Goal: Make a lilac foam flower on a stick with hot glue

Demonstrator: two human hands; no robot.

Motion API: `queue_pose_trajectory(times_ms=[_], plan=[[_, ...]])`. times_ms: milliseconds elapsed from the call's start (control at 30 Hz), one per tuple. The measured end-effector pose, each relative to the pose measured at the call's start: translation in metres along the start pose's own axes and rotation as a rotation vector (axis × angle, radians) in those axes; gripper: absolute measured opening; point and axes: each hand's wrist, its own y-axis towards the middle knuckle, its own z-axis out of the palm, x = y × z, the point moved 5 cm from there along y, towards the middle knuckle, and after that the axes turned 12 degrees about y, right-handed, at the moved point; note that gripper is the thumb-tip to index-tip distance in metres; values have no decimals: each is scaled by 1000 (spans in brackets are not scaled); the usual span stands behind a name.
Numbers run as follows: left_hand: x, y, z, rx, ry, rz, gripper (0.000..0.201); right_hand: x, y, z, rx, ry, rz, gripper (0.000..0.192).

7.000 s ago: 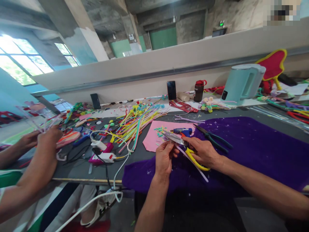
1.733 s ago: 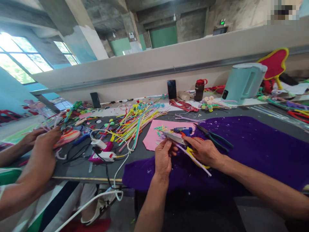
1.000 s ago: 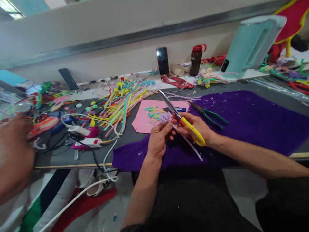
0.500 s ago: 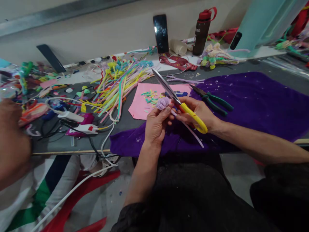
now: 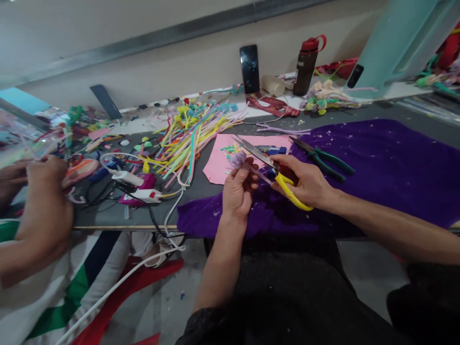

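Note:
My left hand (image 5: 237, 194) pinches a fluffy lilac pipe-cleaner flower (image 5: 237, 159) just below its head. Its thin lilac stem (image 5: 262, 176) runs across toward my right hand (image 5: 305, 179), whose fingertips are at the stem's far part. That same hand grips scissors (image 5: 287, 191) with yellow handles, their blades pointing left past the flower. Whether the blades touch the flower, I cannot tell. Beneath both hands lies a pink sheet (image 5: 213, 170) with small coloured clippings, and a purple cloth (image 5: 388, 167). Green-handled pliers (image 5: 328, 163) rest on the cloth, right of my hands.
Many coloured pipe cleaners (image 5: 201, 129) lie left of the sheet. Nearer the edge are a magenta-and-white plug block (image 5: 143, 191) and cables. A phone (image 5: 249, 69) and a brown bottle (image 5: 305, 69) stand behind. At far left, a co-worker's hands (image 5: 46, 172) are over the table.
The scissors' blades have swung lower and flatter, and the stem's loose end no longer shows below my right hand. My view has shifted; more of the co-worker's hands shows.

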Motion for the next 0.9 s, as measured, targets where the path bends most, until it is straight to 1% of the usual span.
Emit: queue_pose_trajectory(times_ms=[100,200,333,433,600,900], plan=[[-1,0,-1,-24,-34,16,18,6,0,-1,-3,-188,-90,55],[-2,1,-4,-80,-52,24,22,9,-1,1,21,-280,-138,53],[-3,2,-5,-96,-76,43,26,9,-2,2,42,-333,-153,53],[-2,3,-5,-95,-90,54,24,8,-3,3,41,-357,-152,52],[-3,3,-6,-125,-100,79,19,6,-2,4,45,-423,-148,54],[-4,0,-5,-135,-103,62,19,5,-3,5,57,-468,-157,53]])
